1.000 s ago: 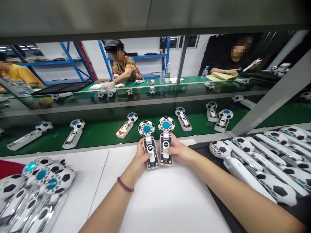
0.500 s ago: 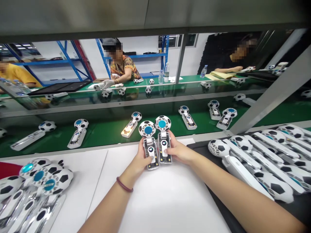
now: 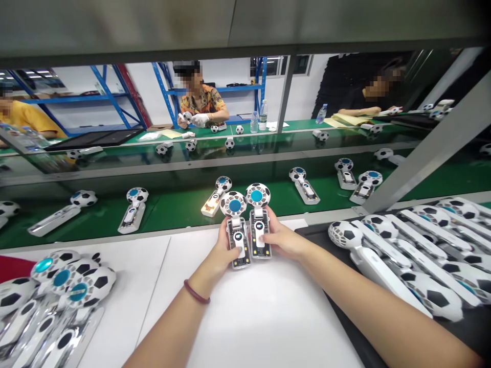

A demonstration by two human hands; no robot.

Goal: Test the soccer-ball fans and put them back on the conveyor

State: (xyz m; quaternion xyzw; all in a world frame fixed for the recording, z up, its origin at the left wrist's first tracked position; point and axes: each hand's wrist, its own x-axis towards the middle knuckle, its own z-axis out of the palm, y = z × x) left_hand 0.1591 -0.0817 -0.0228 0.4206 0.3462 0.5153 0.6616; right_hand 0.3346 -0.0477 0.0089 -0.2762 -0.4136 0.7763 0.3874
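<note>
In the head view, the person's left hand (image 3: 223, 249) is closed around the left device (image 3: 238, 243), and the right hand (image 3: 283, 237) is closed around the right device (image 3: 261, 235). Each device has a soccer-patterned round head with a blue disc, above a clear-fronted body that shows dark parts, yellowish squares and a white strip with a small round display. The thumbs lie over the front of the bodies. The two devices are held upright side by side, close together, the left one slightly lower, above the near edge of the green belt (image 3: 172, 217) and the white surface (image 3: 276, 317). A dark red band (image 3: 196, 292) circles the left wrist.

Beyond the hands, similar devices lie spaced along the belt; the lit device (image 3: 212, 202), just left of the held pair, glows warm. At the left on the surface is a cluster of devices (image 3: 65, 286) with clear bodies, near a red item (image 3: 13, 268). To the right, the black tray (image 3: 318, 243) bears a row of white devices (image 3: 387, 243), laid slantwise.

Across the belt, a person in a patterned shirt (image 3: 209, 102) holds a ball-headed piece (image 3: 187, 117) in gloved hands. Upright bottles (image 3: 263, 115) stand nearby.
</note>
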